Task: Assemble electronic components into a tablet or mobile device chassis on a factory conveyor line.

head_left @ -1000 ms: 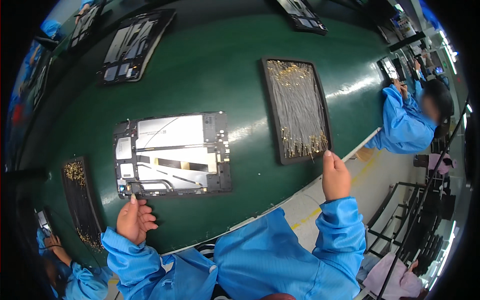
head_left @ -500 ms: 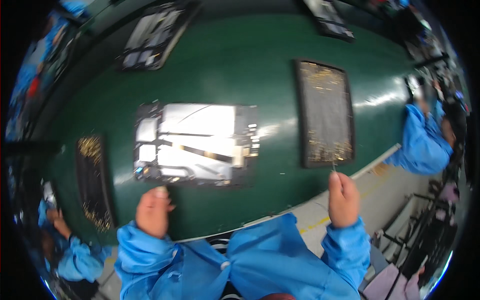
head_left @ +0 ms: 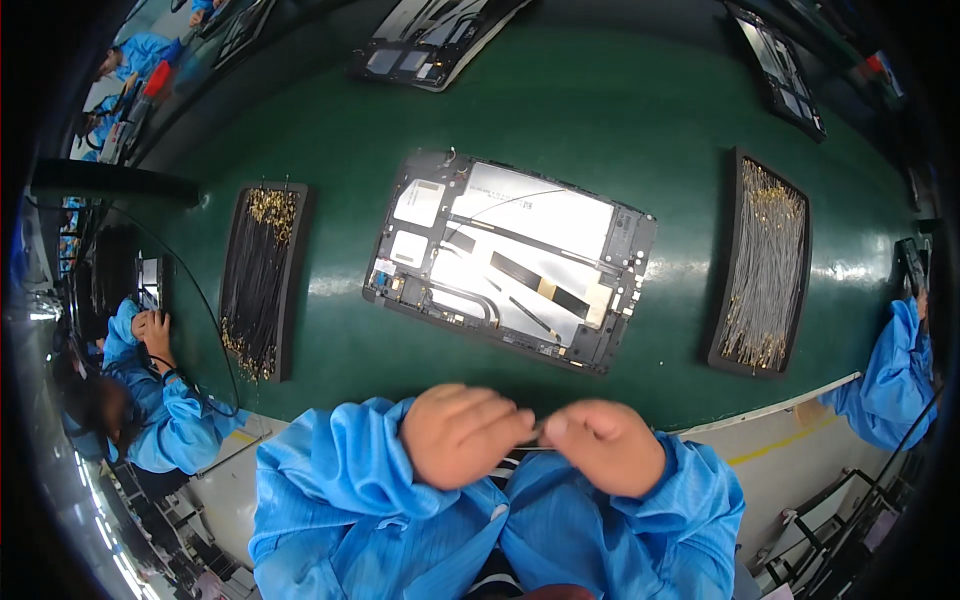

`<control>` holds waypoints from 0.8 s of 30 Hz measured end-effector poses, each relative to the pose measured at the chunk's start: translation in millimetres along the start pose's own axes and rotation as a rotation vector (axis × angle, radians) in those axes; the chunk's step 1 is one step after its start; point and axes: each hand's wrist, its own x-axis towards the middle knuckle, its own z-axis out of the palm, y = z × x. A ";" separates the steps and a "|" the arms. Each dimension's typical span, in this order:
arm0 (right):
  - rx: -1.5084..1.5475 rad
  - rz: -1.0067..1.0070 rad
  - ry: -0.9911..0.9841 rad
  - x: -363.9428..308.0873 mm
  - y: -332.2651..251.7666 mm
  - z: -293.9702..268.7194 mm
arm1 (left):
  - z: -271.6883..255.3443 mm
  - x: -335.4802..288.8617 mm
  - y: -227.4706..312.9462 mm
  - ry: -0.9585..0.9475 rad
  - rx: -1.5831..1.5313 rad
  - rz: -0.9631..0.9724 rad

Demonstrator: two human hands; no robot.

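My left hand (head_left: 465, 435) and my right hand (head_left: 610, 445) meet in front of my body, just off the table's near edge, both closed with their fingertips pinched. A thin cable (head_left: 527, 448) stretches between them; its ends are hidden by the fingers, and the hands are slightly blurred. Beyond them on the green table lies an opened tablet (head_left: 530, 200), its silver inside facing up and its frame turned slightly. To its right is a black tray of grey cables (head_left: 765, 260) with gold ends. On the left stands another tray, of black cables (head_left: 258, 275) with gold ends.
More opened tablets lie at the table's far side, one at the top middle (head_left: 425, 50) and one at the top right (head_left: 780, 75). Co-workers in blue sleeves sit at the left (head_left: 165, 420) and right (head_left: 885, 375). A dark bar (head_left: 115, 182) juts in from the left.
My right hand has left the grey-cable tray and come inward to meet my left hand, which has moved right. The view has shifted, so the tablet and trays sit differently in the picture.
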 end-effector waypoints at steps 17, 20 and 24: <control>-0.066 -0.802 0.864 59.0 28.5 14.9 | 32.0 9.7 -32.8 -0.026 0.224 -0.202; -0.050 -0.855 0.862 62.8 33.0 16.1 | 32.7 8.1 -33.0 -0.033 0.236 -0.201; -0.125 -0.899 0.795 63.9 34.5 14.3 | 33.5 8.5 -31.7 -0.028 0.240 -0.219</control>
